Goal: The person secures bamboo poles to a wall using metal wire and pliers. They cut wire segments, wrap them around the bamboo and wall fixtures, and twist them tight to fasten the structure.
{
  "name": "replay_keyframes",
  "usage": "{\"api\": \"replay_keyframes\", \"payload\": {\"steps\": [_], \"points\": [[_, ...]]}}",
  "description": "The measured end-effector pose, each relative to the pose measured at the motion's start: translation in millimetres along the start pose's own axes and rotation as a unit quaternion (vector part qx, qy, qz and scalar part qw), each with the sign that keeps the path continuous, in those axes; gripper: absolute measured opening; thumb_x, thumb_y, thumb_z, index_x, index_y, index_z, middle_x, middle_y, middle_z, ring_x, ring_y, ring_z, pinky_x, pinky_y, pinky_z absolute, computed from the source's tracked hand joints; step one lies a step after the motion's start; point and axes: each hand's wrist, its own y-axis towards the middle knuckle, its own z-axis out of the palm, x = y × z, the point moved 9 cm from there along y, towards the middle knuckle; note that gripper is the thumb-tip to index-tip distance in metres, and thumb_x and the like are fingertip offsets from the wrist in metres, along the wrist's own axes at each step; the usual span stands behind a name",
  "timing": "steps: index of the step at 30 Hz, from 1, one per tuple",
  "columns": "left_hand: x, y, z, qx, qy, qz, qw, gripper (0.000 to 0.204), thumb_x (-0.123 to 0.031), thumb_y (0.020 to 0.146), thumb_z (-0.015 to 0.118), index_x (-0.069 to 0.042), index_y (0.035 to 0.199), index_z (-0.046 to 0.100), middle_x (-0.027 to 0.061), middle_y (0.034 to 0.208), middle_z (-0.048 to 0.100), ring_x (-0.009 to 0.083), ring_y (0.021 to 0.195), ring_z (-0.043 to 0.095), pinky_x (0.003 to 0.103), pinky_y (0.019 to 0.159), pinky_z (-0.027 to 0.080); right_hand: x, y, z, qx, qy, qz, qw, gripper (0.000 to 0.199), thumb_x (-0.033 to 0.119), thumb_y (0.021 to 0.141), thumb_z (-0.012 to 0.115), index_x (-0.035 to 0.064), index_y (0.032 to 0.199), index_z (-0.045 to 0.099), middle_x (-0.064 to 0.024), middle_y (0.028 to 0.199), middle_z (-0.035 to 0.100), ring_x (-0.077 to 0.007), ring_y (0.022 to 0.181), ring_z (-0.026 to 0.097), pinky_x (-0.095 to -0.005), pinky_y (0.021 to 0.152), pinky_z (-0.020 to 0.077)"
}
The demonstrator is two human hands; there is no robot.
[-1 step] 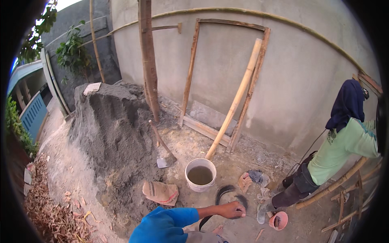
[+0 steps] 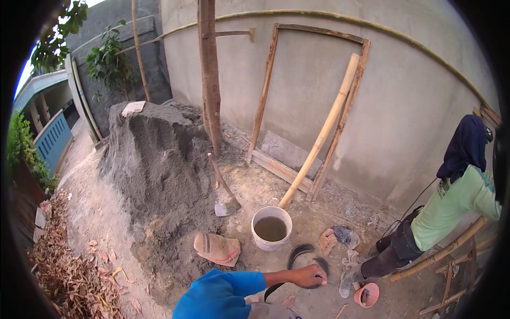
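My left hand comes from a blue sleeve at the lower edge and reaches rightward. Its fingers are curled closed; what they hold, if anything, I cannot make out. Behind and around the hand, a black curved band rests low over the ground, partly covered by the forearm. Beyond it stands a white bucket of murky liquid. A crumpled brown paper sack lies left of the bucket. To the hand's right sits a small pink bucket. My right hand is out of view.
A grey sand heap rises at left, with a hoe at its foot. A wooden frame and bamboo pole lean on the wall. A co-worker stands right, near rags and bamboo pieces.
The whole scene has shifted slightly rightward in the view. My left hand keeps its closed shape and its place beside the black band.
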Motion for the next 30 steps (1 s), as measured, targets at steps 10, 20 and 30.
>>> {"api": "replay_keyframes", "payload": {"steps": [10,20,30], "points": [[-7,-54,-2,-0.222,-0.226,-0.138,0.938,0.035,-0.034,0.102,0.061,-0.006,0.084,0.070,-0.0055,0.065,0.050,0.0046,0.060,0.044,0.025,0.052,0.035,159,-205,289,0.359,0.325,0.088,0.870,0.029,0.030,0.100,0.063,0.0036,0.108,0.072,-0.0021,0.075,0.056,-0.0155,0.063,0.051,-0.0290,0.053,0.0419],[-61,-33,60,-0.203,-0.240,-0.076,0.946,0.031,-0.034,0.103,0.062,-0.007,0.090,0.070,-0.0049,0.067,0.052,0.0049,0.056,0.046,0.023,0.049,0.035,258,-270,288,0.528,0.435,0.011,0.729,0.036,0.030,0.104,0.059,-0.0010,0.122,0.061,0.0023,0.064,0.048,-0.0050,0.049,0.042,-0.0222,0.042,0.0308],[-103,52,173,-0.210,-0.340,-0.107,0.910,0.033,-0.033,0.105,0.057,-0.004,0.090,0.062,0.0013,0.072,0.058,0.0096,0.053,0.051,0.024,0.046,0.039,226,-141,196,0.451,0.453,0.008,0.769,0.033,0.024,0.105,0.058,0.0020,0.129,0.063,0.0029,0.069,0.053,-0.0041,0.050,0.042,-0.0220,0.041,0.0290]]}}
